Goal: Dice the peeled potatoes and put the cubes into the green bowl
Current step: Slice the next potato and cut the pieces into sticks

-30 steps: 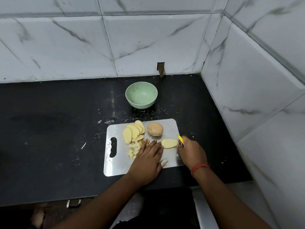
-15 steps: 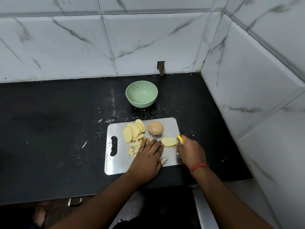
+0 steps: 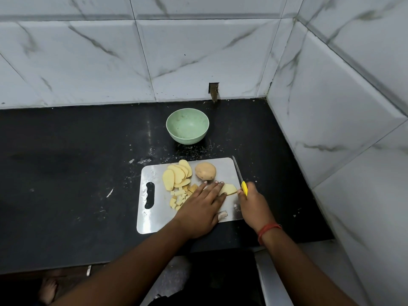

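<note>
A: While the cutting board (image 3: 154, 219) lies at the worktop's front edge, work from its left: handle slot, then the fan of slices (image 3: 176, 176), with the cubes (image 3: 178, 198) just in front of them.

B: Left hand (image 3: 199, 209)?

A: Flat, fingers straight and relaxed, pressing down on the single slice (image 3: 228, 189), gripping nothing. It half covers the cubes.

B: And behind it?

A: One whole potato (image 3: 205, 171) at the board's back edge, uncut. Green bowl (image 3: 187, 125) stands well behind the board, toward the back wall, holding no cubes.

B: Right side?

A: Right hand (image 3: 254, 204) clenched around the yellow handle of the knife (image 3: 239, 176). Blade points away along the board's right edge.

B: Any change over the last second?

A: The blade has swung out toward the right edge and lifted off the slice; a second ago it lay closer in beside it. Left hand kept its place.

B: Meaning?

A: I judge a cut on that slice is being lined up. Early yet: most slices undiced, nothing transferred.
</note>
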Motion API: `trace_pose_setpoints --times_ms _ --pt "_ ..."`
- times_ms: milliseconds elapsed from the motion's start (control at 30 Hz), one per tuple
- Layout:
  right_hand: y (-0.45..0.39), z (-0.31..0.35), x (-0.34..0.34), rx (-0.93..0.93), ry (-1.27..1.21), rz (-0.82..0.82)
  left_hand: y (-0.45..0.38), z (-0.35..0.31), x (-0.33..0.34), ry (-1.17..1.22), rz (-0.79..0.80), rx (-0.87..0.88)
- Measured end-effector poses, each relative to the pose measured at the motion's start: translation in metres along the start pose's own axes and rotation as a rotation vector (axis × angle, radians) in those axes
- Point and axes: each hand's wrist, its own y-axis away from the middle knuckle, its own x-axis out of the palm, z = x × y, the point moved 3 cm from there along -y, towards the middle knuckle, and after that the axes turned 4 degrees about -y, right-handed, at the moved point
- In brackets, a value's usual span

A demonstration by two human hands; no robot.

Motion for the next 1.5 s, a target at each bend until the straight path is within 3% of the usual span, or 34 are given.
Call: trace_pose_setpoints --times_ms 100,467,733,1000,1233,1500 --pt "0.008 0.001 -0.002 0.047 0.031 0.062 -0.006 0.002 0.002 -0.011 0.077 0.024" --pt "0.020 -0.001 0.014 0.135 0.398 0.309 -0.009 0.008 -0.003 0.032 0.136 0.046" --pt "0.062 -0.013 0.012 0.175 0.353 0.370 -0.010 0.006 -0.006 0.015 0.202 0.043" --pt "0.071 -0.001 -0.002 0.168 0.307 0.257 -0.010 0.004 -0.005 0.051 0.243 0.017" --pt "0.034 0.016 0.016 0.223 0.395 0.286 -0.011 0.005 -0.008 0.055 0.262 0.008" --pt "0.079 -0.013 0.010 0.203 0.317 0.324 -0.009 0.005 -0.006 0.047 0.264 0.005"
